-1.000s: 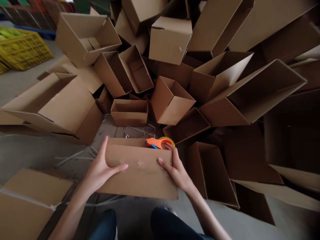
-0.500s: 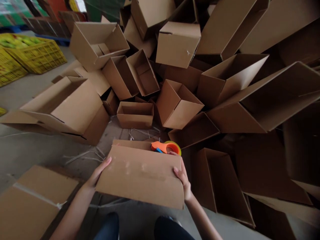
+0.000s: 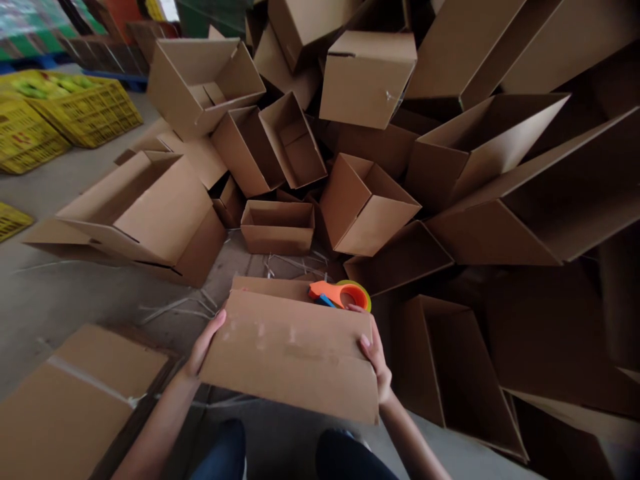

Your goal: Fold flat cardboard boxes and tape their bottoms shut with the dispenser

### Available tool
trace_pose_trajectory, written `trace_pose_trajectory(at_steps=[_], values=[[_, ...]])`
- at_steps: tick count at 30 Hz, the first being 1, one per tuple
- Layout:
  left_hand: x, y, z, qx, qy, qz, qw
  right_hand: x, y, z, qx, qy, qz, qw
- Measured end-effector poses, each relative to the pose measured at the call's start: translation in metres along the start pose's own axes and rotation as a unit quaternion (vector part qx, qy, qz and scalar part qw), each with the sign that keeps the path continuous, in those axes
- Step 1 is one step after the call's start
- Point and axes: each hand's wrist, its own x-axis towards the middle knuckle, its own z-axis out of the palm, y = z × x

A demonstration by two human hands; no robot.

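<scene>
A brown cardboard box (image 3: 290, 357) is held low in front of my legs, one broad side facing up toward me. My left hand (image 3: 210, 337) grips its left end, thumb on the near face. At the right end, my right hand (image 3: 376, 360) has its thumb on the same face and its fingers round the far edge. An orange tape dispenser (image 3: 333, 292) with a yellow-green roll and a blue part shows at the box's far right edge, by my right fingertips. Whether those fingers touch it, I cannot tell.
Many open cardboard boxes (image 3: 280, 230) lie heaped ahead and to the right. Flattened cardboard (image 3: 85, 393) tied with white strap lies at left. Loose strapping (image 3: 185, 303) is on the floor. Yellow crates (image 3: 100, 117) of green fruit stand at far left.
The view has turned slightly left, so the scene appears shifted rightward. Both hands keep hold of the box, with the tape dispenser still at its far edge.
</scene>
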Motion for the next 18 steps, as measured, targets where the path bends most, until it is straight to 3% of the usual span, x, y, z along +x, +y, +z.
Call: trace_pose_trajectory(at_steps=[5, 10, 18], values=[[-0.005, 0.009, 0.006, 0.102, -0.022, 0.095, 0.99, -0.001, -0.002, 0.0, -0.005, 0.008, 0.003, 1.0], [-0.007, 0.021, 0.01, 0.251, -0.031, 0.095, 0.963, -0.002, -0.005, 0.001, 0.003, 0.012, 0.017, 1.0], [-0.003, 0.023, 0.007, 0.183, -0.05, 0.083, 0.978, -0.001, -0.007, 0.003, -0.012, -0.003, 0.024, 1.0]])
